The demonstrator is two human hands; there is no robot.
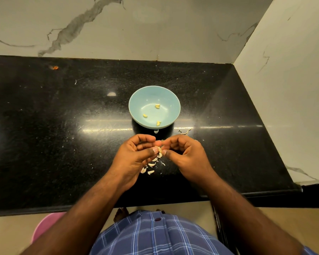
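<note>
A light blue bowl (136, 105) stands on the black counter and holds three peeled yellowish garlic cloves (157, 106). Just in front of it my left hand (134, 157) and my right hand (184, 153) meet above the counter, both pinching one small garlic clove (159, 148) between thumb and fingertips. Below the hands lie several unpeeled white garlic cloves (151, 165) in a loose heap, partly hidden by my left hand.
Bits of garlic skin (185, 132) lie right of the bowl's base. The black granite counter (63, 126) ends at marble walls behind and to the right. An orange scrap (54, 67) lies far left at the back. A pink tub (46, 227) stands on the floor below.
</note>
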